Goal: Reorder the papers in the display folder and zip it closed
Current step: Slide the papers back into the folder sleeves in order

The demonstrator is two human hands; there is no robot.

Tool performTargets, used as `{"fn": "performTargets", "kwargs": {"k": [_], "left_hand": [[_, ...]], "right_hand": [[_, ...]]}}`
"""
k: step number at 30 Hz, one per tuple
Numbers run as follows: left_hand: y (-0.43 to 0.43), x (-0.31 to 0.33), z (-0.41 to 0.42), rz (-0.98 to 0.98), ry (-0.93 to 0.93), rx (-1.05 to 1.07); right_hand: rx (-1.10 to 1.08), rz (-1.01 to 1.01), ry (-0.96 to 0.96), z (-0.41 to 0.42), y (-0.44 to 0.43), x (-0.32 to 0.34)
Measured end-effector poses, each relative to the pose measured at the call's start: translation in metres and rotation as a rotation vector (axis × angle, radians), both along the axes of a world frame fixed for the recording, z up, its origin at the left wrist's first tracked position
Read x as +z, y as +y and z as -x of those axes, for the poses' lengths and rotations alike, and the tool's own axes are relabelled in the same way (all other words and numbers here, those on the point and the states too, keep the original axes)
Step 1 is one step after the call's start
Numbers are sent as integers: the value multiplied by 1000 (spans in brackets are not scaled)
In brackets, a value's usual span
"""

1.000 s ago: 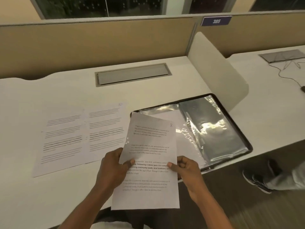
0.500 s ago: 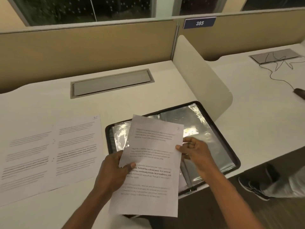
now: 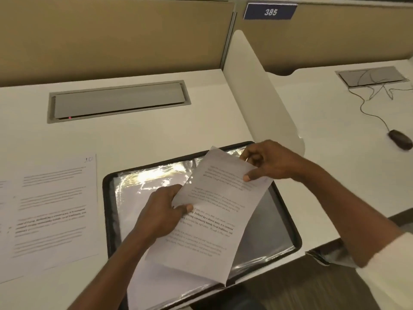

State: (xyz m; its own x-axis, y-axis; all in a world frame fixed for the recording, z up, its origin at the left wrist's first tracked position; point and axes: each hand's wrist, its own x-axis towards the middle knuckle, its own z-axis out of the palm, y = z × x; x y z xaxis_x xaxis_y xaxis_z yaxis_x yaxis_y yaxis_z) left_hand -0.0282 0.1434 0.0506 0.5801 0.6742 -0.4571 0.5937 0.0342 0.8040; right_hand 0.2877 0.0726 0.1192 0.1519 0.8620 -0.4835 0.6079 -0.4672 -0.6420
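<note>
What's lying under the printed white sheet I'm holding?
The open black-edged display folder, its shiny clear plastic sleeves showing at left and right. The printed white sheet covers the folder's middle, so anything there is hidden.

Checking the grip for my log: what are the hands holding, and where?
One sheet: left hand pinches its left edge, right hand pinches its top right corner.

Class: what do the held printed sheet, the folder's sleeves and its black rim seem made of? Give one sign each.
Printed sheet: matt white paper; it curves where held. Sleeves: clear glossy plastic film; wrinkled, with bright glare. Black rim: dull, perhaps fabric or plastic; too blurred to tell.
</note>
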Motion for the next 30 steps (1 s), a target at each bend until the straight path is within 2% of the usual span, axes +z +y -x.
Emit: {"fn": "performTargets", "kwargs": {"k": [8, 12, 14, 17, 19, 22, 27, 30], "left_hand": [[-3, -7, -19, 83, -101, 298], [-15, -10, -33, 47, -70, 505], [-22, -14, -44, -44, 58, 621], [-43, -25, -63, -244, 391, 695], [-62, -30, -88, -337, 485, 734], [-85, -37, -138, -364, 535, 717], [-99, -53, -234, -496, 611, 524], [-97, -63, -283, -493, 647, 427]], "right_hand": [[251, 93, 23, -17, 75, -1], [397, 92, -23, -30, 112, -13], [463, 60, -128, -42, 133, -16], [527, -17, -231, -67, 162, -14], [568, -53, -271, -87, 179, -12], [588, -85, -304, -111, 200, -10], [600, -154, -336, -145, 229, -7], [570, -181, -345, -161, 247, -2]]}}
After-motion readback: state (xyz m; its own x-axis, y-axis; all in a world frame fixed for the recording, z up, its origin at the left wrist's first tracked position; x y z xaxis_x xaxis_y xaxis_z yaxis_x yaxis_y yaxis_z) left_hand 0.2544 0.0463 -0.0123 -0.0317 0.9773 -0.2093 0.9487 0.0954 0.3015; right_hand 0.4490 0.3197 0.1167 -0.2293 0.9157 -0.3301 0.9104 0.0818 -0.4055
